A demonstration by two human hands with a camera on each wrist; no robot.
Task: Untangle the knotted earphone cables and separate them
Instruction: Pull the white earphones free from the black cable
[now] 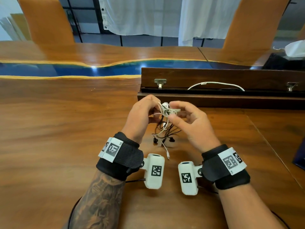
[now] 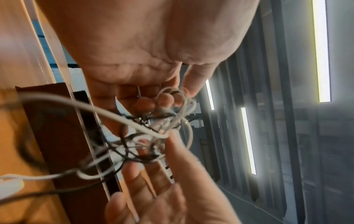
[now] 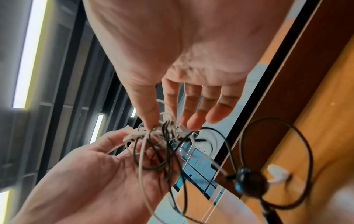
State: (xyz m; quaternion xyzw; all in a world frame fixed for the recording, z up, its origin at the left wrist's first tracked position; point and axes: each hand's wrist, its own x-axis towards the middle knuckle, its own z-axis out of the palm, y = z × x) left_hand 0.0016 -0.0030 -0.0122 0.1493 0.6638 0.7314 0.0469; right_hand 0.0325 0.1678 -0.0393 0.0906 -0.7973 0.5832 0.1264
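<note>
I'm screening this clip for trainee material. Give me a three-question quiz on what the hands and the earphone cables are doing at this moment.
1. True or false: the cable tangle lies flat on the table, untouched.
2. Which cable colours make up the tangle? A) white and black B) red and blue C) white only
3. Fill in: the loose black earbuds hang ____ the two hands.

Key:
1. False. The left hand and the right hand both pinch the knot, lifted off the wood.
2. A
3. below
</note>
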